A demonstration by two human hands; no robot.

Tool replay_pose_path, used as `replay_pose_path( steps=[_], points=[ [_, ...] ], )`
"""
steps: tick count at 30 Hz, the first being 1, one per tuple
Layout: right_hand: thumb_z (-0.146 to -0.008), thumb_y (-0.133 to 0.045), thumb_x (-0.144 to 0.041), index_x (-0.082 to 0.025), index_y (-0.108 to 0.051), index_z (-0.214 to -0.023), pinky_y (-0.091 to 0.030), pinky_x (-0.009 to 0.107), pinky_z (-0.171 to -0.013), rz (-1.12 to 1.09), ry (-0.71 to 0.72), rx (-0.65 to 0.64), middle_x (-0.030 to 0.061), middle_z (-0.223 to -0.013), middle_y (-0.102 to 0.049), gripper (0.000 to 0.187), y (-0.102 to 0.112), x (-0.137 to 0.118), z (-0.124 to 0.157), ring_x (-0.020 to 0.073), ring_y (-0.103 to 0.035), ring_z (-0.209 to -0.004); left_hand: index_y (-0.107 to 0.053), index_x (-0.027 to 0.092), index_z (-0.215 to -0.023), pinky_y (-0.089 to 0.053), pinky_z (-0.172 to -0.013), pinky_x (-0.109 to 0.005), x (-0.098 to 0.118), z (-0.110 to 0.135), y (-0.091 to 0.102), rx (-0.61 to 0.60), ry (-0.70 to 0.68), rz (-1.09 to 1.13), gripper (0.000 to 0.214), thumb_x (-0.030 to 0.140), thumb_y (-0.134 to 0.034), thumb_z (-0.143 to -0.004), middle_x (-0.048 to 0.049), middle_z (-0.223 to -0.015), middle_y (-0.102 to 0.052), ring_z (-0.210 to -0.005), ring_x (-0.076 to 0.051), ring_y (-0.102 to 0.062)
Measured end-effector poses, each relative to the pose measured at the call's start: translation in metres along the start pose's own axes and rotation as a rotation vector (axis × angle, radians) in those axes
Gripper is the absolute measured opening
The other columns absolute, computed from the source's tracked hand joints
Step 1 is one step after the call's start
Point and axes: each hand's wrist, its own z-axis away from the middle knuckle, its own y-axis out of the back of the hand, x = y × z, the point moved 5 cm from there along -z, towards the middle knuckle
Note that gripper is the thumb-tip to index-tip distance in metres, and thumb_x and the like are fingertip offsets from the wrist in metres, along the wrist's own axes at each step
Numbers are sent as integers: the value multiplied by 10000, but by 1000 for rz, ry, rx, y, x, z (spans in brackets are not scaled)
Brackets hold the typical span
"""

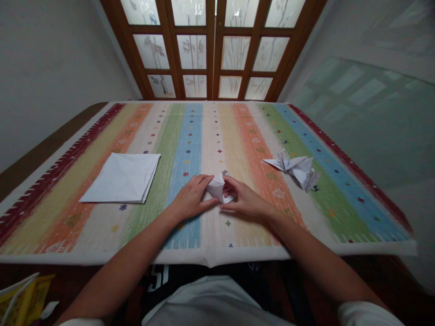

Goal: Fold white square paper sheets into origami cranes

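Between my two hands, near the front middle of the table, is a small piece of folded white paper [217, 184]. My left hand [193, 197] pinches its left side, thumb low and fingers over the top. On the other side my right hand [245, 197] grips the paper with thumb and fingertips curled round it. The fingers cover part of the paper, so its full shape is hidden. To the right lie folded white paper figures [299, 168] with pointed ends. A stack of flat white paper squares [120, 179] rests on the left.
A striped cloth [210, 226] covers the table, its white hem along the front edge. Wooden doors with glass panes [214, 50] stand behind the far edge. A greenish glass panel [367, 113] is at the right wall. A yellow bag [25, 299] sits low at the left.
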Motion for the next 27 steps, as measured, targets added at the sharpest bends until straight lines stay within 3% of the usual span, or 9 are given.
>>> replay_pose_path(
  steps=[3, 7, 12, 17, 22, 27],
  points=[
    [-866, -809, -202, -243, -634, -1392, -620, 375, -926, 49, 35, 13, 86, -1165, -782, 556, -3, -2, 0, 215, -751, -988, -508, 259, -1602, -510, -1213, -579, 1, 0, 0, -2, -11, -1, 647, 446, -719, -1019, -161, -1521, -641, -1415, -356, -603],
    [-940, -715, -192, -229, -720, -1202, -630, 366, -887, 104, 58, 43, 78, -1086, -800, 265, -3, -4, -1, 214, -771, -941, -493, 274, -1623, -524, -1194, -579, 3, 1, 0, -6, -17, -9, 658, 456, -707, -1028, -156, -1513, -646, -1397, -357, -608],
    [-956, -702, -188, -234, -717, -1034, -611, 361, -844, 174, 77, 170, 58, -1026, -776, 92, 0, -7, -4, 207, -745, -890, -506, 255, -1606, -540, -1168, -568, 6, 0, -4, 6, 15, -36, 591, 444, -642, -1063, -154, -1488, -659, -1373, -357, -609],
    [-919, -742, -198, -242, -642, -959, -554, 363, -831, 308, 134, 332, 50, -975, -717, 116, 8, -10, -6, 221, -678, -895, -504, 194, -1599, -521, -1190, -571, 9, -1, -7, 28, 27, -65, 612, 311, -628, -1012, -171, -1487, -657, -1367, -358, -603],
    [-898, -738, -244, -247, -611, -1038, -522, 378, -829, 373, 94, 531, 76, -1074, -694, 189, 24, -9, -3, 232, -617, -897, -503, 182, -1596, -486, -1230, -591, 9, 0, -7, 38, 30, -64, 618, 263, -592, -989, -172, -1515, -644, -1395, -359, -579],
    [-894, -744, -291, -240, -619, -1033, -489, 338, -730, 254, 9, 478, 30, -924, -673, 193, 24, 2, -6, 197, -581, -767, -516, 175, -1586, -481, -1239, -584, 8, 0, -8, 27, 51, -76, 623, 220, -586, -969, -170, -1524, -641, -1394, -357, -573]
  ],
)
